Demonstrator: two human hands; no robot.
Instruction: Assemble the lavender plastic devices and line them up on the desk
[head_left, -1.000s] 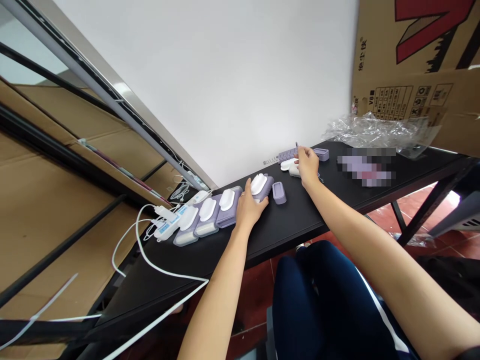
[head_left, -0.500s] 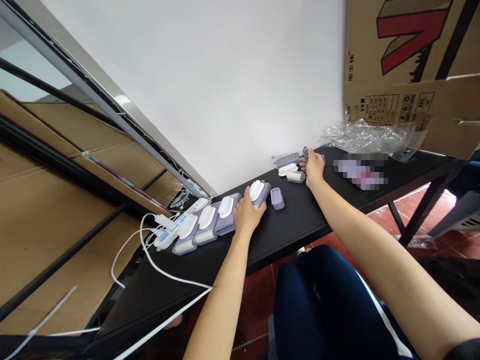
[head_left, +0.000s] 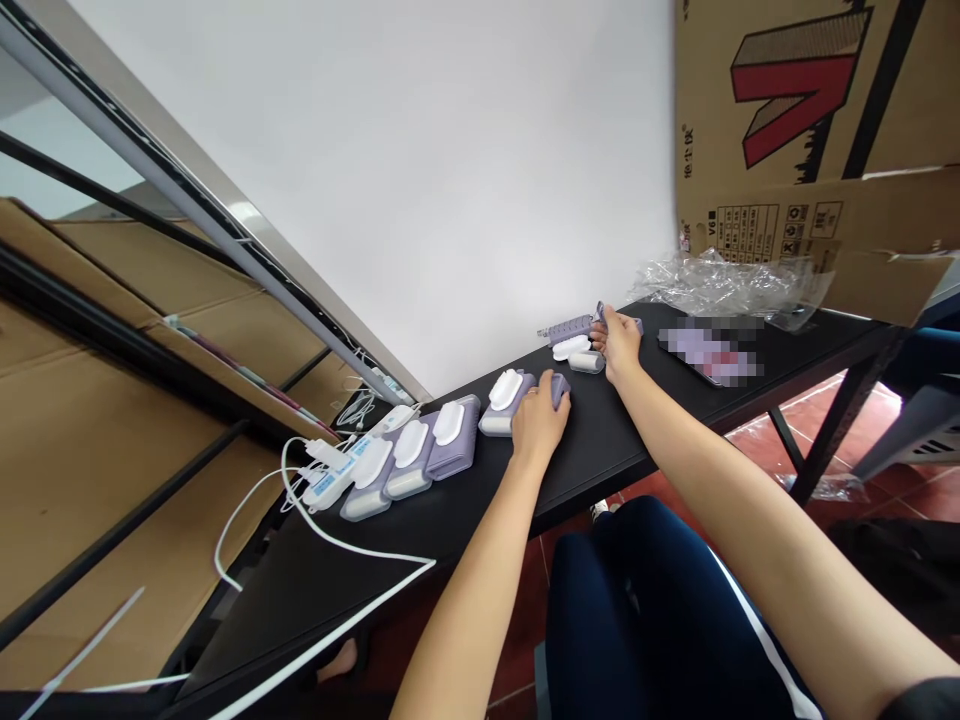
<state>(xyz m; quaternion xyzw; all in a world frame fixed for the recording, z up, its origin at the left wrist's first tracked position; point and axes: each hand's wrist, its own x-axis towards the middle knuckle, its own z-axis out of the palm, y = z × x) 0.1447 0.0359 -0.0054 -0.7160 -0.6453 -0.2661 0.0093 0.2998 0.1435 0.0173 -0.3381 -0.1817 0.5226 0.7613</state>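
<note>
On the black table, my left hand (head_left: 541, 425) has its fingers closed around a small purple box (head_left: 559, 388), partly hidden by the hand. Just left of it lies a purple case (head_left: 516, 395) with a white oval pad (head_left: 505, 390) on top and a pale roller along its front. My right hand (head_left: 622, 348) reaches farther back, fingers curled on a small purple piece (head_left: 599, 311) beside a long purple ribbed bar (head_left: 568, 330). Another white oval pad (head_left: 571, 348) and a clear-covered roller (head_left: 586, 362) rest below that hand.
Several purple cases with white pads (head_left: 411, 442) stand in a row at left, beside a white power strip (head_left: 328, 483) with cables. To the right lie a blurred flat purple item (head_left: 709, 352) and crumpled clear plastic (head_left: 731, 285). A large cardboard box (head_left: 795, 215) stands behind.
My left hand has moved right, off the padded purple case and onto the small purple box. My right hand stays at the purple piece by the ribbed bar. The view has shifted slightly.
</note>
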